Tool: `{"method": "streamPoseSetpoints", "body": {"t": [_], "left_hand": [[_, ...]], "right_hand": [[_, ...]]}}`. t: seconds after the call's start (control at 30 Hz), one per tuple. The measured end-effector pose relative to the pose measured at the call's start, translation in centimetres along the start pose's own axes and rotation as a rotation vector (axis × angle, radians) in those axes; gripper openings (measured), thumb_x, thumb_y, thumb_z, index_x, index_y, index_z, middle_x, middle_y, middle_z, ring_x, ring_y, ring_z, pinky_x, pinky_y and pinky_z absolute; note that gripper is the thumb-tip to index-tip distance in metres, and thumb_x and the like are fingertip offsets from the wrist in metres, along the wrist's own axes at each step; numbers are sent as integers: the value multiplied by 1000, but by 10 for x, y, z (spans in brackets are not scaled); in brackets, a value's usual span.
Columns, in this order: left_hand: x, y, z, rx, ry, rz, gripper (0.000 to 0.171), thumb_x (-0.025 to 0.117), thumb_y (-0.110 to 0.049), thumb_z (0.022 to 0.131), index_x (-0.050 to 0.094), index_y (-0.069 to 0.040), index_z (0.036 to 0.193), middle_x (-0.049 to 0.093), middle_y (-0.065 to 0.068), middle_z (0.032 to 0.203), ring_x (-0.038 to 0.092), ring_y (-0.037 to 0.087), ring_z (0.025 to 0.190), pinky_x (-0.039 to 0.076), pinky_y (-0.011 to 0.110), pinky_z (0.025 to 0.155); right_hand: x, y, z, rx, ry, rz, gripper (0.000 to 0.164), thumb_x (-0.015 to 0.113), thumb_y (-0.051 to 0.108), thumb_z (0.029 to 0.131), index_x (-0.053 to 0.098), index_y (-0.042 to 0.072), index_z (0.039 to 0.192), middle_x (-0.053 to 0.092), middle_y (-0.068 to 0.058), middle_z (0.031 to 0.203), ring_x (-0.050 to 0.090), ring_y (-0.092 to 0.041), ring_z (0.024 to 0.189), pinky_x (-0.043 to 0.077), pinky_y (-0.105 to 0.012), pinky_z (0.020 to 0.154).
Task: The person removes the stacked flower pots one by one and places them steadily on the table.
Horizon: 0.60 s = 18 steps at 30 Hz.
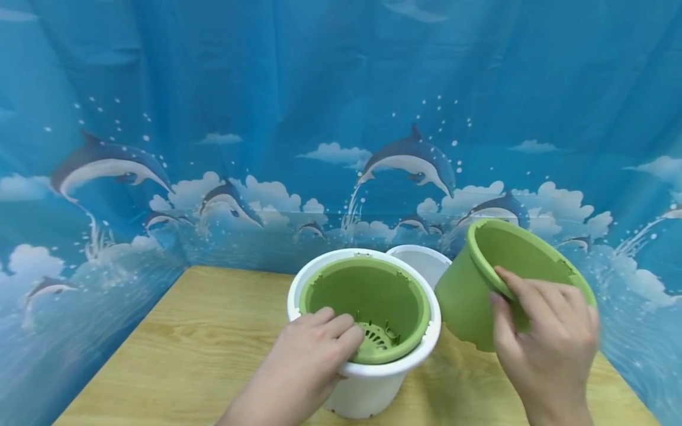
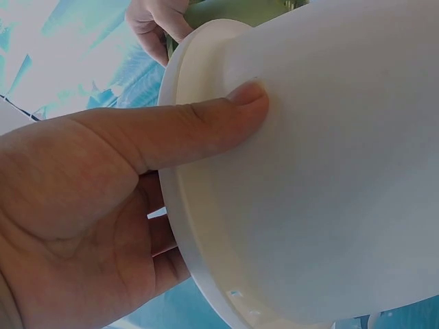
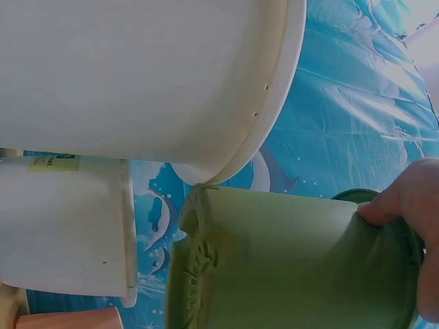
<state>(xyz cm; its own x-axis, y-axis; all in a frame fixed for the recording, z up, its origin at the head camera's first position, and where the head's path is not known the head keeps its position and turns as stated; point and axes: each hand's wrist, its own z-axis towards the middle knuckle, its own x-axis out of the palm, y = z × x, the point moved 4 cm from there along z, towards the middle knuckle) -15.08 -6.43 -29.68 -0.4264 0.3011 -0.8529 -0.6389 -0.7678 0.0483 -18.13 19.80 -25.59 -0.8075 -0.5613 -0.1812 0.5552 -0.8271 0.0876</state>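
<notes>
A white pot (image 1: 364,393) stands in the middle of the head view with a green slotted liner pot (image 1: 367,284) nested inside. My left hand (image 1: 314,355) grips its near-left rim, fingers over the edge; the left wrist view has the thumb (image 2: 226,113) flat along the white outer wall. To the right, a second green liner pot (image 1: 458,296) is tilted with its mouth up and toward the right. My right hand (image 1: 549,331) pinches this one's rim between thumb and fingers. Its slotted base (image 3: 195,267) faces left in the right wrist view.
Behind the nested pots is another white pot (image 1: 421,260), partly hidden; a yellow label (image 3: 55,163) shows on a white pot in the right wrist view. An orange object (image 3: 72,320) lies at that view's lower left. A dolphin-print sheet (image 1: 277,148) hangs behind the wooden table (image 1: 213,331).
</notes>
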Motion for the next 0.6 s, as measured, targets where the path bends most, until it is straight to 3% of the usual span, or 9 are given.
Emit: {"method": "streamPoseSetpoints", "body": {"t": [0.13,0.37,0.6], "left_hand": [[0,0,0,2,1,-3,35,85,-18,73,65,-21,102,66,-11,97,58,10,86,54,27,76],[-1,0,0,0,-2,7,34,85,-19,73,66,-21,100,66,-11,96,58,9,85,54,27,75],[0,0,0,0,-3,-1,34,85,-20,73,66,-21,101,66,-11,97,57,9,86,53,27,76]], "right_hand": [[0,0,-3,2,70,-24,30,65,22,84,76,-2,99,72,-20,85,54,-37,79,25,-22,78],[0,3,-2,5,169,-51,30,64,22,84,76,2,103,73,-15,86,56,-32,78,33,-37,70],[-4,5,-3,11,283,-87,29,67,18,83,75,4,106,73,-13,88,56,-27,76,35,-34,71]]}}
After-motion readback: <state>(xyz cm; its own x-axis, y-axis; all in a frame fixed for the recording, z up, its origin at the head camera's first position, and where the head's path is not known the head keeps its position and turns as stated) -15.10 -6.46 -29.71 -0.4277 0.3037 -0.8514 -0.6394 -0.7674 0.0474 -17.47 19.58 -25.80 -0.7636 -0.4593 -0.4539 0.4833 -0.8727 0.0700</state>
